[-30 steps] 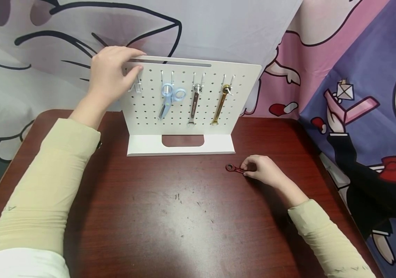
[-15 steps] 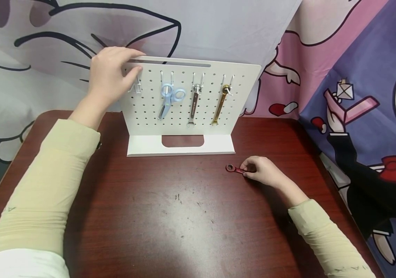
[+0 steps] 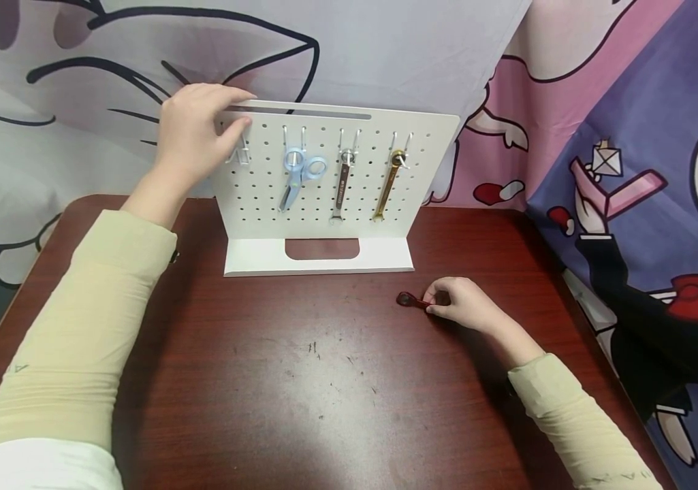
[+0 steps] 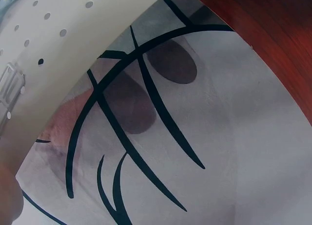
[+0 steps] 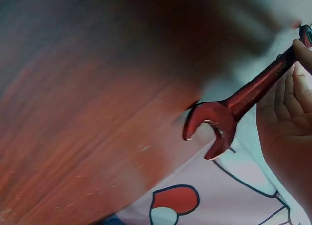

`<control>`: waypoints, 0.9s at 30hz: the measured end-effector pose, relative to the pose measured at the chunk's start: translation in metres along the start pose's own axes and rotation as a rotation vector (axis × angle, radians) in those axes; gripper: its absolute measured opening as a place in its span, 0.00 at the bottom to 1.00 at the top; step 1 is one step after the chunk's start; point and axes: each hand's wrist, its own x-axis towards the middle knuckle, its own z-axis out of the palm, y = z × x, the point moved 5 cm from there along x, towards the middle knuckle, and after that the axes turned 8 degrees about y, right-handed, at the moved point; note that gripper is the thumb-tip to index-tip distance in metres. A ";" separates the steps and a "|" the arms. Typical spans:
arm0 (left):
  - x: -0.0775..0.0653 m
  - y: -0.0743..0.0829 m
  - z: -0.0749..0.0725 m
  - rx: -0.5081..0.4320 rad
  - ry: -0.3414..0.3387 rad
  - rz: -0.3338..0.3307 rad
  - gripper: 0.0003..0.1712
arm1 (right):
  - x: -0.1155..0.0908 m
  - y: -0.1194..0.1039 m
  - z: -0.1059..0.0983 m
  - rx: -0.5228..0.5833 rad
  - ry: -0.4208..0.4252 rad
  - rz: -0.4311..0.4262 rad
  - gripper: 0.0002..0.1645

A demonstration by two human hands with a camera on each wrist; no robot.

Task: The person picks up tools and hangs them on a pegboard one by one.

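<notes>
My left hand [image 3: 192, 129] holds the top left corner of the white pegboard [image 3: 318, 254], thumb in front and fingers over the top edge. In the left wrist view only a bit of that hand shows beside the board. My right hand [image 3: 462, 303] pinches a red combination wrench [image 3: 411, 300] low over the table, right of the board's base. Its open-end jaw and shaft show in the right wrist view, where the red wrench [image 5: 253, 91] runs up to my fingertips. In the head view its ring end points left, and the hand hides the other end.
Light blue scissors [image 3: 295, 178], a dark-handled wrench [image 3: 342, 184] and a gold wrench [image 3: 389, 185] hang from hooks on the board. A bare clear hook [image 3: 241, 151] sits near my left hand. The brown table [image 3: 299, 381] meets printed cloth [image 3: 385, 54] behind.
The red wrench has turned a little in my right hand; its ring end looks darker and sits slightly lower and further left. My left hand and the pegboard stay put.
</notes>
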 end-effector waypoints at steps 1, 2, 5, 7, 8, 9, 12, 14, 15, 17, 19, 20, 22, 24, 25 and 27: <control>0.000 0.000 0.000 0.000 -0.003 -0.001 0.15 | 0.000 -0.002 0.000 -0.008 -0.001 -0.005 0.06; 0.000 0.000 0.000 0.001 -0.006 -0.002 0.15 | 0.001 -0.004 0.000 -0.014 -0.004 -0.014 0.06; 0.001 0.000 -0.001 0.000 -0.016 -0.007 0.15 | 0.003 -0.012 0.000 -0.030 -0.006 -0.047 0.07; 0.001 0.000 -0.001 -0.002 -0.023 -0.012 0.15 | 0.006 -0.019 0.001 -0.033 -0.002 -0.066 0.07; 0.001 0.000 -0.002 -0.006 -0.025 -0.016 0.15 | 0.007 -0.022 0.001 -0.034 0.003 -0.074 0.06; 0.001 0.000 -0.002 -0.010 -0.027 -0.019 0.14 | 0.009 -0.025 0.001 -0.031 0.008 -0.078 0.06; 0.002 0.000 -0.002 -0.025 -0.027 -0.028 0.14 | 0.016 -0.033 0.002 -0.014 0.020 -0.090 0.05; 0.002 0.000 -0.002 -0.033 -0.026 -0.035 0.14 | 0.021 -0.038 0.003 -0.003 0.030 -0.097 0.05; 0.002 -0.001 -0.002 -0.034 -0.025 -0.034 0.14 | 0.023 -0.041 0.003 0.006 0.035 -0.100 0.05; 0.002 -0.002 -0.002 -0.034 -0.026 -0.036 0.14 | 0.028 -0.047 0.004 0.017 0.050 -0.105 0.05; 0.002 -0.004 -0.001 -0.027 -0.028 -0.038 0.14 | 0.034 -0.054 0.005 0.034 0.066 -0.109 0.05; 0.003 -0.004 -0.001 -0.027 -0.030 -0.039 0.15 | 0.036 -0.058 0.006 0.048 0.073 -0.108 0.05; 0.003 -0.004 -0.001 -0.025 -0.035 -0.044 0.15 | 0.042 -0.065 0.008 0.076 0.088 -0.109 0.05; 0.004 -0.004 -0.002 -0.023 -0.038 -0.046 0.15 | 0.049 -0.073 0.010 0.118 0.101 -0.111 0.04; 0.004 -0.004 -0.003 -0.028 -0.040 -0.047 0.15 | 0.052 -0.077 0.011 0.141 0.107 -0.111 0.04; 0.004 -0.003 -0.003 -0.026 -0.042 -0.050 0.16 | 0.059 -0.086 0.014 0.183 0.121 -0.113 0.03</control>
